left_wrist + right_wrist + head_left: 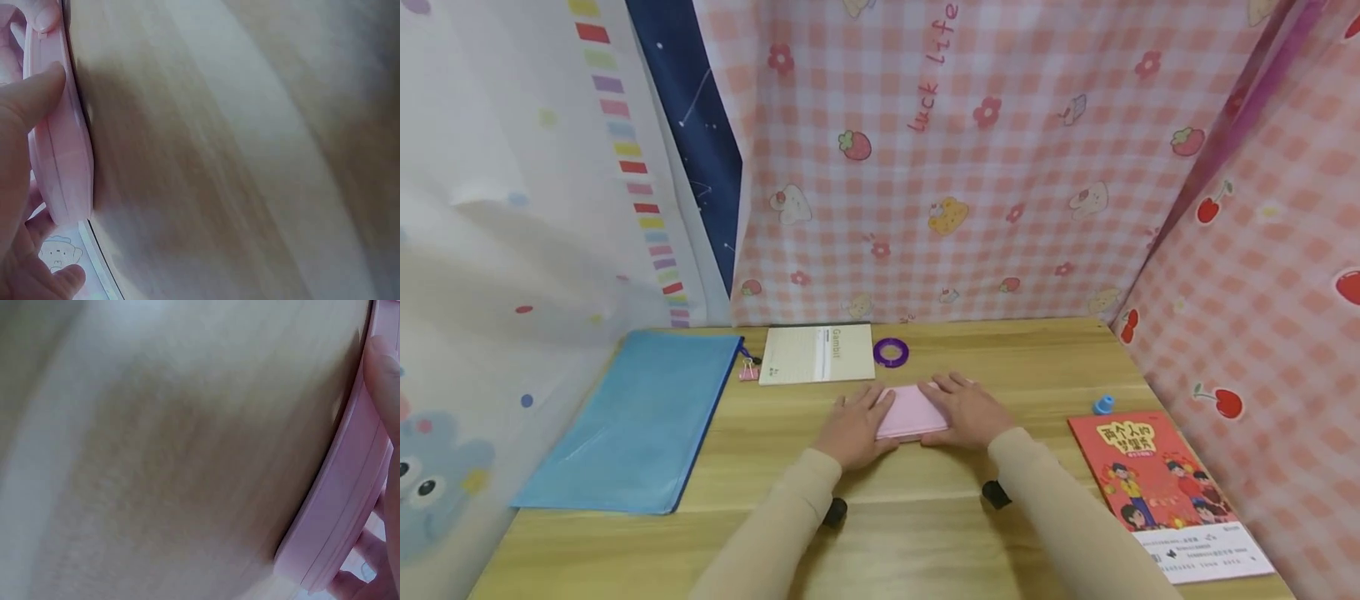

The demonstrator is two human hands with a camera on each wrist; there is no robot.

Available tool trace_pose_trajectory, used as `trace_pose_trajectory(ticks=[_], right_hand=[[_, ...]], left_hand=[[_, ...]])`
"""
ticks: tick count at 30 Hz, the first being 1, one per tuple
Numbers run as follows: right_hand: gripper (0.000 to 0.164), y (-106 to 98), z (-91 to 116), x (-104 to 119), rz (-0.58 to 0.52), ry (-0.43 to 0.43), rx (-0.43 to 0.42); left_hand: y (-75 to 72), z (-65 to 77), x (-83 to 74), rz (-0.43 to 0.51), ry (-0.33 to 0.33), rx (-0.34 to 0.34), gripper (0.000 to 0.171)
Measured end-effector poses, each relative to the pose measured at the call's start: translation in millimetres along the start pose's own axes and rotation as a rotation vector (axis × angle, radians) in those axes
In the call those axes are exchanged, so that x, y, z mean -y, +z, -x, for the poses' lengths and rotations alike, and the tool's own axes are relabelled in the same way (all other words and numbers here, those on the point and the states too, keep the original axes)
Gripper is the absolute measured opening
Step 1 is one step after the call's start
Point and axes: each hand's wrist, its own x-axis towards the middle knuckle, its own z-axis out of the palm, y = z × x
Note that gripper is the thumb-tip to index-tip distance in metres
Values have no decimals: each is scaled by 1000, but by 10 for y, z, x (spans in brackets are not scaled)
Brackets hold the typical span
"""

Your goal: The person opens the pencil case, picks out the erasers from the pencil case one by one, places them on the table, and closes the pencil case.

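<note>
A flat pink case (913,412) with rounded corners and a thin seam along its side lies between both hands, in the middle of the table. At its left end the left hand (853,423) grips it, thumb on the near side and fingers spread round the end. The right hand (967,412) holds the right end likewise, its thumb (382,375) against the case's side. By the left fingers, in the left wrist view, shows a pale flat item (78,256) with a cartoon puppy, partly hidden by the case and fingers.
Behind the hands lie a cream notebook (805,354), a purple tape ring (891,352) and a pink binder clip (748,369). A blue folder (632,417) is at the left. On the right are a red booklet (1157,475) and a small blue object (1103,405). Patterned curtains (947,167) border the table.
</note>
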Motion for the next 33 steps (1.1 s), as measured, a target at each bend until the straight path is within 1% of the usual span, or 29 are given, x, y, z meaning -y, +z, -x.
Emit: trace_pose_trajectory(ticks=[3,8,11,13,18,20,23,26,30,33], right_hand=[[94,3,32,54,7,5,13],[94,-1,66,168,5,12,16],[93,-4,82,231,24,15,5],[94,-5,101,278,47,8,2],[95,0,197,422,52,-26,2],[96,7,231,478,48,-26,-7],[96,25,272,543,68,-20,-32],[96,46,291,606,91,-28,-51],[95,53,312,703,111,-47,-44],[93,42,342,767,124,-61,-19]], left_hand=[[-17,67,5,20,0,3,81],[-76,177,42,24,11,38,81],[-94,236,49,27,10,34,80],[-104,293,45,31,8,32,80],[-135,479,18,39,-1,49,82],[-152,543,17,34,2,47,82],[-171,611,18,24,11,39,82],[-181,671,25,22,6,36,81],[-204,757,39,32,1,40,82],[-229,823,54,35,-3,43,82]])
